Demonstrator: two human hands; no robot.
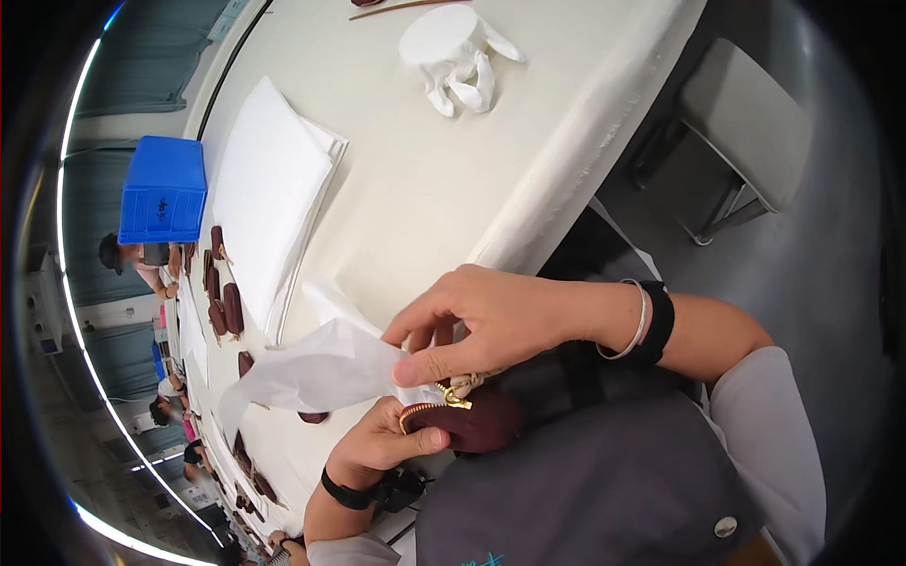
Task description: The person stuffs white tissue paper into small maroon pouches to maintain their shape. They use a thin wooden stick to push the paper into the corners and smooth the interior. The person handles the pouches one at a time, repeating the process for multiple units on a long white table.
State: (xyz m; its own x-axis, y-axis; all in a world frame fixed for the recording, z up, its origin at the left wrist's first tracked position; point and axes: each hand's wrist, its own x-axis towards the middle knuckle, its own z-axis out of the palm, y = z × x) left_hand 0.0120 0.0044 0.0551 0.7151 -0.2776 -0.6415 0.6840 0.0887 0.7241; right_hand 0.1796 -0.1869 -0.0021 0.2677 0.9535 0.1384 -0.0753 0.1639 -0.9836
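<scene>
- Pouch (491,423): maroon, gold-zipped, held before the apron (585,486), near the table (396,179).
- Left hand (382,439): curled round its end, thumb against its side.
- Right hand (462,325): thumb and fingers nearly together, pinching paper (326,363) at the pouch's mouth.

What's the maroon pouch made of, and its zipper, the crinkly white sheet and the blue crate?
Maroon pouch: maybe leather or imitation, smooth and dull.
Zipper: probably metal, with shiny gold teeth.
White sheet: likely thin paper, matte with crisp creases.
Blue crate: probably hard plastic, with stiff, moulded-looking walls.
</scene>
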